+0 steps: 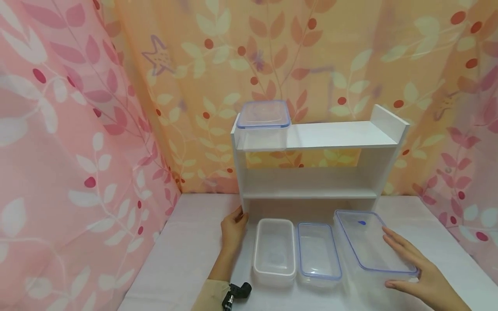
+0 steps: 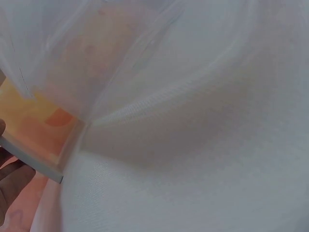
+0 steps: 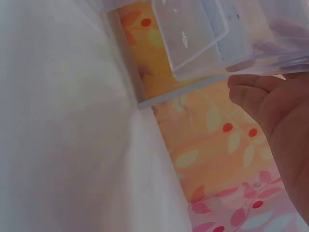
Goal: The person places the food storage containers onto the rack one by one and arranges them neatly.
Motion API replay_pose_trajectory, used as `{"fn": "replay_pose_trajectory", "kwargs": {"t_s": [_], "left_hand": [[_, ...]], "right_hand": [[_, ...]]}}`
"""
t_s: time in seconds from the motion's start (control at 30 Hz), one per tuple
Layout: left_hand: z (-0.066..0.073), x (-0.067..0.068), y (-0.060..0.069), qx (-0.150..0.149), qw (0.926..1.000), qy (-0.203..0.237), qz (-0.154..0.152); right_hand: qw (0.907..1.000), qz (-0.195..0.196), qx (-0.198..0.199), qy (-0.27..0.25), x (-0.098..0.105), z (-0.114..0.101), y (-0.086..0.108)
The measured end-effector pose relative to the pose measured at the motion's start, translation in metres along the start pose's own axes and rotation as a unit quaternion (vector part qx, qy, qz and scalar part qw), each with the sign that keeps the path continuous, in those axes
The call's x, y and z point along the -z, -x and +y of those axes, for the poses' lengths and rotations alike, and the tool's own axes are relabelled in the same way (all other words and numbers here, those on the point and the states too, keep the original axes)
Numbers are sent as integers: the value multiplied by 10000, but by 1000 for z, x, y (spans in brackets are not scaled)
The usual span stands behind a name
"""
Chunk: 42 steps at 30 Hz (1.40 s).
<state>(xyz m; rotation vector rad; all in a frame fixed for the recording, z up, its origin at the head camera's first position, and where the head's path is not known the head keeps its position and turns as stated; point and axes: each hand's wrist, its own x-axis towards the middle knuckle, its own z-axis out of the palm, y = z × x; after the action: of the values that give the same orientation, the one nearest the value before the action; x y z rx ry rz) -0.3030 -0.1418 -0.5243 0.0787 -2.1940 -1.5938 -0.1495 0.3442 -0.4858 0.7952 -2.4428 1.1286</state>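
Observation:
My left hand [image 1: 234, 231] pinches the lower left side panel of a white two-tier shelf [image 1: 311, 194]. The left wrist view shows the fingers [image 2: 17, 182] on one face of that panel. On the right, my right hand [image 1: 426, 274] holds a large clear container [image 1: 373, 242] with a blue-rimmed lid. Its fingers lie along the lid's right edge, the thumb at the near side. In the right wrist view, a gap shows between the container's bottom [image 3: 193, 41] and the white tabletop, so it is off the table.
Before the shelf stand a white-rimmed clear container [image 1: 274, 248] and a narrower container with a blue-rimmed lid [image 1: 319, 250], side by side. Another blue-lidded container [image 1: 263, 125] sits at the left of the top tier. Patterned curtains [image 1: 186, 86] enclose the white table [image 1: 175, 250].

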Motion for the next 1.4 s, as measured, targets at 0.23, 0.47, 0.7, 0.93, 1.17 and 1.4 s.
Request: {"fn": "replay_pose_trajectory", "kwargs": {"t_s": [0.23,0.47,0.7,0.93,1.17,1.4], "left_hand": [[-1,-2,-1,-83,9999,92,-9],[-5,-4,1,-60,10000,18,-26],[-2,-2,-1,-118,9999,-60,-16],[1,0,1,-28,9999,103,-70],[0,1,1,-100,9999,85,-55],[3,2,2,-73,10000,48,-5]], "right_hand": [[9987,238,283,-360,15,-7,-6],[9923,441,669,-944,23,-24,-17],[9774,447,1072,-1765,33,-40,-37],[9739,442,1115,-1926,44,-57,-53],[9776,515,892,-1836,57,-71,-63],[9911,708,390,-1057,72,-95,-74]]}}
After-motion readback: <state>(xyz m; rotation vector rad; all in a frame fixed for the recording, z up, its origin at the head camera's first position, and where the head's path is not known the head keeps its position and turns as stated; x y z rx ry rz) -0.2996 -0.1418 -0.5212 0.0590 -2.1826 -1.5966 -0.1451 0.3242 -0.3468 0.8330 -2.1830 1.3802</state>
